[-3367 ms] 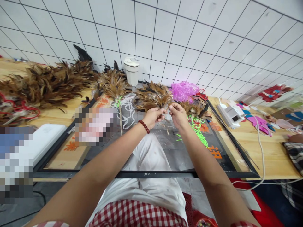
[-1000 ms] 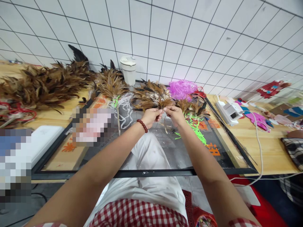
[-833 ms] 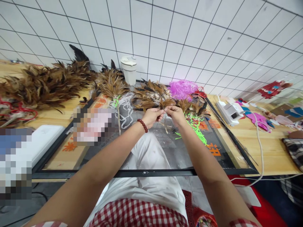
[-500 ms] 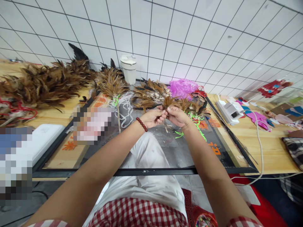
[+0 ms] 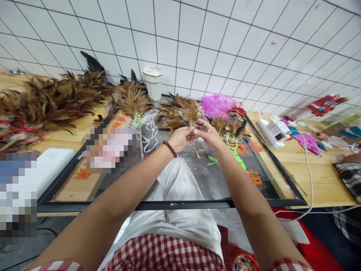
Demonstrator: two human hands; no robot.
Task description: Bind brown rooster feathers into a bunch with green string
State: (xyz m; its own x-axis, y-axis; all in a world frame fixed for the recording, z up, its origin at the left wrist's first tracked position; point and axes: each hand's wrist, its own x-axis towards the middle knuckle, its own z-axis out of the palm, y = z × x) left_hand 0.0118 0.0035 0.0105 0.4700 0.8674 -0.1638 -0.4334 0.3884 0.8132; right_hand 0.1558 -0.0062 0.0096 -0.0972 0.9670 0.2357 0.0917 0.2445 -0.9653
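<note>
My left hand [image 5: 180,138], with a red bead bracelet [image 5: 169,148] on the wrist, pinches the base of a bunch of brown feathers [image 5: 180,113] over the glass table top [image 5: 208,180]. Close against it, my right hand [image 5: 207,134] has its fingers curled on the same bunch's base. Both hands touch each other. Neon green cord [image 5: 235,152] lies just right of my right hand, beside another small feather bunch [image 5: 229,128].
A long pile of brown feathers [image 5: 53,98] covers the wooden bench at the left. A feather duster on a stick [image 5: 134,101], white cord [image 5: 149,128], a white cup [image 5: 153,82], pink plastic [image 5: 218,106], a white device with cable [image 5: 275,135] and a white box [image 5: 50,165] are around.
My hands stayed together at the feather bunch, shifting slightly; the right hand's fingers moved up over the bunch's base against the left hand. The view tilted a little.
</note>
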